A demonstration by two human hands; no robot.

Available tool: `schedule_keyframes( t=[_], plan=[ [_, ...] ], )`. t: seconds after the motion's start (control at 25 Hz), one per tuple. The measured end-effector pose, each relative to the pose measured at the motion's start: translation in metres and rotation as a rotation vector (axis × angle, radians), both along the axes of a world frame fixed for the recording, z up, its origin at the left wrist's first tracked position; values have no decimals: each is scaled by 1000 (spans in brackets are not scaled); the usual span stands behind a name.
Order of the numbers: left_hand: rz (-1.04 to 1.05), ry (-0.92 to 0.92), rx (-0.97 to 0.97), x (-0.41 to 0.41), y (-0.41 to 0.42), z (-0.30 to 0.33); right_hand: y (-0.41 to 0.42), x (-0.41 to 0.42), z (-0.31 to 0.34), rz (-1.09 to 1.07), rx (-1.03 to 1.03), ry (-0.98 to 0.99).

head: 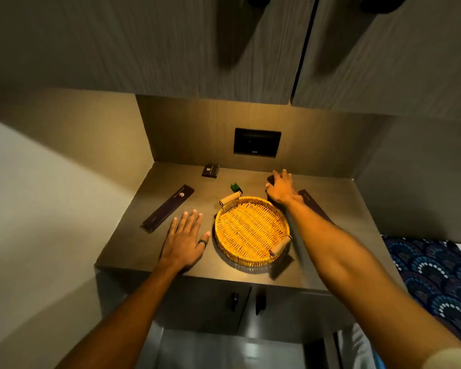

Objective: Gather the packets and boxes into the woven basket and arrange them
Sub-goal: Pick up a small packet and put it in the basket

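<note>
Golden round woven basket (251,230) sits empty mid-table (133,251); left hand (184,241) lies flat, fingers spread, beside it, while right hand (280,189) closes over a dark small box (270,179) behind the basket.

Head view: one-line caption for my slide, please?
Empty woven basket on counter; right hand reaches a dark box behind it, left hand rests flat.

Hotel-like room: cabinet niche (250,272), amenity boxes (210,170).
</note>
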State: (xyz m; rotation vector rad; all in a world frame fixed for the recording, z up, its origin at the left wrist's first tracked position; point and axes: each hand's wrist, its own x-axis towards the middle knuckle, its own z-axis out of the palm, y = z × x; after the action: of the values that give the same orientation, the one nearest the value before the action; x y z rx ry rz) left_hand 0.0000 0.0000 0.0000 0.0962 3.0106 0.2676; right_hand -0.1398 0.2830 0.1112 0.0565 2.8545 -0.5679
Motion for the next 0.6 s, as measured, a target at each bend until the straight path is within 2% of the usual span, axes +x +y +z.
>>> schedule_keyframes(
  t=[0.2,0.36,0.44,0.52,0.6],
  plan=[
    [10,3,1,-1,-2,-7,-6,-6,-9,-25,78,64],
    [10,1,9,0,-3,-4,-3,-10,-5,-110,-56,75],
    [11,-3,5,3,-3,-3,-1,-7,5,-102,-220,143],
    [12,11,1,3,-2,1,1,4,19,34,-392,244],
    [7,4,1,5,-2,3,0,22,24,326,-371,218]
  ],
)
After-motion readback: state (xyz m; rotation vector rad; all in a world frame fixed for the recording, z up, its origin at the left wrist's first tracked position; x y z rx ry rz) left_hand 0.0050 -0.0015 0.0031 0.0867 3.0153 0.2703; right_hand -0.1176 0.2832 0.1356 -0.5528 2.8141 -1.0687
